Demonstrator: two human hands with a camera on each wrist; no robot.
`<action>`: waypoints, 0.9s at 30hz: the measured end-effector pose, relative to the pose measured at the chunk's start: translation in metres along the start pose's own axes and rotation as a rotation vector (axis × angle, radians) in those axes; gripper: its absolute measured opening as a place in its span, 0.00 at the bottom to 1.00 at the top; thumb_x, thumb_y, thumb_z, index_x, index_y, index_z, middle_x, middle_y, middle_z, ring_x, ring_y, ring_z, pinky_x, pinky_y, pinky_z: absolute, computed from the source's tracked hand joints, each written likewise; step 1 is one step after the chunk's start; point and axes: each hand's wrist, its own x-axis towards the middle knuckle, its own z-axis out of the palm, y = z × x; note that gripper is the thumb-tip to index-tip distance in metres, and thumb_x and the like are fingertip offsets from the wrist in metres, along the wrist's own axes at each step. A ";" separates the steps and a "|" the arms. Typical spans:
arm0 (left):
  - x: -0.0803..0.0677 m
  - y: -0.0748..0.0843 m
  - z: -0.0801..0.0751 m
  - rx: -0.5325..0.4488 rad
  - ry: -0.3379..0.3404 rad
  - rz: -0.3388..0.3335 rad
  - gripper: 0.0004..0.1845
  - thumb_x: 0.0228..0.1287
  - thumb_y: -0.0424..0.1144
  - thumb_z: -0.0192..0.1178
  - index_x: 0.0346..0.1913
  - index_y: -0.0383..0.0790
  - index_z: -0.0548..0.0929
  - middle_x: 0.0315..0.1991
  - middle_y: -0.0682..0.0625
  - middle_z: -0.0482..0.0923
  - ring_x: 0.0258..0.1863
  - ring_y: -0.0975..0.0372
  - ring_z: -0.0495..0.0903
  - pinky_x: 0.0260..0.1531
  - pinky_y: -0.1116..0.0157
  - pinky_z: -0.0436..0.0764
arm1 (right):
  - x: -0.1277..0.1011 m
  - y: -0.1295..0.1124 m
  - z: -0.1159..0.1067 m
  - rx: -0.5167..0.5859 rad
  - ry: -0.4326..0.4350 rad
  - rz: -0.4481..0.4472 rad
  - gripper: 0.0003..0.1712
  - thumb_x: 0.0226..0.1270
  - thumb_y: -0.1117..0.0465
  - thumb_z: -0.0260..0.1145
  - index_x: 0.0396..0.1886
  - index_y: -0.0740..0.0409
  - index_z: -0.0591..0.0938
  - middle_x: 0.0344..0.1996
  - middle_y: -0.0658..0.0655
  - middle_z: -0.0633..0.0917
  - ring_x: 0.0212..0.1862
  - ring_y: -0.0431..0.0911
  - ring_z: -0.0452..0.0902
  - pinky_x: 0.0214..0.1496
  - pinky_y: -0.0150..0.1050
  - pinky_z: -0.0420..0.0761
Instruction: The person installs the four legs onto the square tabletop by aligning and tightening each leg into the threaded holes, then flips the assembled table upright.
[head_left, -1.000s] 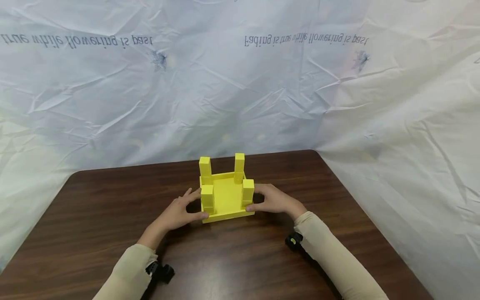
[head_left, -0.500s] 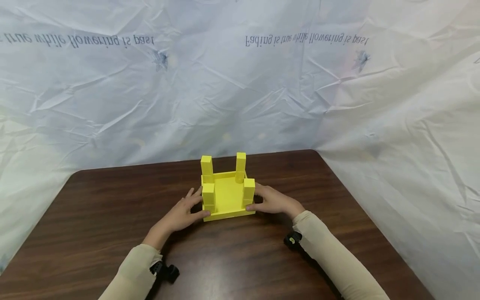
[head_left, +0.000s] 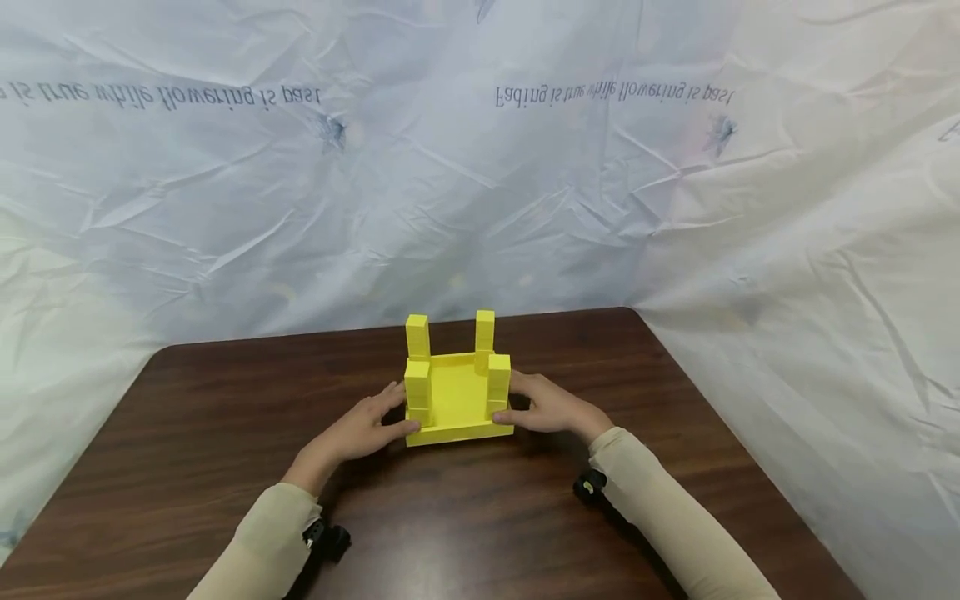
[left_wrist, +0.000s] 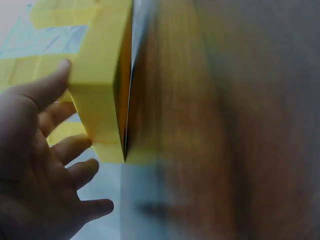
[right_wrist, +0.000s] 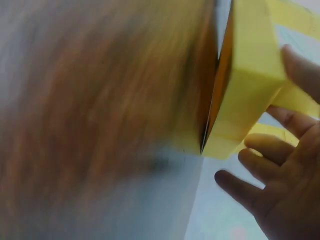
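Observation:
A yellow shallow tray with corner posts (head_left: 459, 396) is over the table's far middle, its square posts pointing up. My left hand (head_left: 357, 427) holds its left side, thumb at the near left corner and fingers along the side. On the opposite side my right hand (head_left: 549, 404) grips it in mirror fashion, thumb on the near right corner post. Both wrist views show the tray's yellow wall (left_wrist: 95, 110) between thumb and fingertips, with the lower fingers spread apart. The right hand's farther fingertips are hidden behind the tray in the head view.
The dark wood table (head_left: 450, 533) reaches back to a pale printed cloth (head_left: 420, 208) that hangs behind it and along the right. A black wrist camera (head_left: 327, 542) sits on the left sleeve, another wrist camera (head_left: 589, 486) on the right.
The head view has tilted upward slightly. The tray's near posts stand a little higher against the far ones, and the left hand has shifted slightly right with the tray. Both grips stay the same.

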 end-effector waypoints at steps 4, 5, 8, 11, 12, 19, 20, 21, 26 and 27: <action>0.000 0.008 -0.007 -0.032 -0.040 -0.030 0.37 0.78 0.52 0.64 0.82 0.41 0.66 0.82 0.35 0.57 0.82 0.34 0.45 0.66 0.31 0.70 | -0.002 -0.006 -0.005 0.039 -0.005 -0.008 0.32 0.80 0.52 0.67 0.77 0.59 0.74 0.78 0.64 0.69 0.74 0.54 0.72 0.69 0.61 0.77; 0.000 0.010 -0.009 -0.038 -0.050 -0.047 0.37 0.78 0.52 0.64 0.81 0.41 0.67 0.82 0.35 0.56 0.82 0.35 0.45 0.67 0.32 0.69 | -0.003 -0.008 -0.007 0.050 -0.008 -0.003 0.32 0.80 0.52 0.67 0.77 0.59 0.75 0.78 0.64 0.69 0.75 0.55 0.70 0.69 0.61 0.76; 0.000 0.016 -0.015 -0.032 -0.070 -0.081 0.39 0.78 0.53 0.63 0.82 0.37 0.65 0.82 0.32 0.52 0.82 0.35 0.47 0.68 0.33 0.69 | -0.006 -0.013 -0.013 0.094 -0.014 0.039 0.30 0.80 0.52 0.67 0.76 0.57 0.76 0.78 0.63 0.70 0.75 0.56 0.71 0.68 0.59 0.78; 0.000 0.024 -0.020 -0.031 -0.076 -0.122 0.44 0.78 0.56 0.61 0.83 0.32 0.59 0.83 0.31 0.50 0.82 0.37 0.51 0.71 0.35 0.67 | -0.008 -0.020 -0.021 0.160 -0.022 0.102 0.28 0.80 0.52 0.66 0.74 0.55 0.78 0.72 0.58 0.78 0.67 0.53 0.79 0.64 0.53 0.82; 0.000 0.026 -0.021 -0.033 -0.076 -0.133 0.46 0.78 0.57 0.61 0.83 0.32 0.57 0.83 0.32 0.50 0.82 0.38 0.51 0.72 0.35 0.65 | -0.009 -0.022 -0.023 0.176 -0.024 0.119 0.27 0.80 0.51 0.66 0.73 0.55 0.79 0.68 0.56 0.82 0.63 0.52 0.82 0.62 0.50 0.83; -0.001 0.044 -0.031 -0.107 -0.091 -0.123 0.40 0.80 0.57 0.58 0.83 0.37 0.61 0.81 0.36 0.58 0.81 0.41 0.55 0.73 0.36 0.64 | -0.013 -0.031 -0.038 0.233 -0.059 0.120 0.23 0.82 0.50 0.62 0.66 0.58 0.83 0.56 0.53 0.88 0.55 0.47 0.84 0.60 0.48 0.82; 0.000 0.046 -0.033 -0.130 -0.099 -0.104 0.37 0.81 0.56 0.57 0.81 0.38 0.64 0.80 0.37 0.62 0.80 0.41 0.59 0.72 0.36 0.65 | -0.014 -0.033 -0.040 0.230 -0.059 0.125 0.23 0.83 0.49 0.61 0.65 0.58 0.84 0.56 0.53 0.87 0.56 0.47 0.83 0.60 0.49 0.82; 0.002 0.049 -0.035 -0.155 -0.106 -0.092 0.35 0.82 0.55 0.56 0.80 0.39 0.67 0.78 0.38 0.66 0.78 0.42 0.63 0.71 0.37 0.67 | -0.014 -0.035 -0.042 0.232 -0.058 0.130 0.24 0.83 0.48 0.60 0.65 0.59 0.84 0.56 0.53 0.87 0.56 0.47 0.83 0.60 0.50 0.81; 0.010 0.061 -0.042 -0.287 -0.120 -0.085 0.25 0.85 0.50 0.50 0.73 0.38 0.73 0.63 0.43 0.78 0.68 0.48 0.73 0.69 0.38 0.68 | -0.012 -0.044 -0.051 0.275 -0.066 0.181 0.25 0.84 0.48 0.56 0.64 0.62 0.84 0.56 0.59 0.86 0.59 0.52 0.80 0.64 0.55 0.77; 0.011 0.062 -0.043 -0.303 -0.106 -0.110 0.26 0.85 0.50 0.50 0.73 0.38 0.72 0.62 0.44 0.78 0.68 0.49 0.72 0.70 0.38 0.67 | -0.012 -0.046 -0.053 0.286 -0.066 0.202 0.26 0.84 0.48 0.56 0.65 0.62 0.83 0.58 0.60 0.85 0.61 0.53 0.79 0.66 0.56 0.76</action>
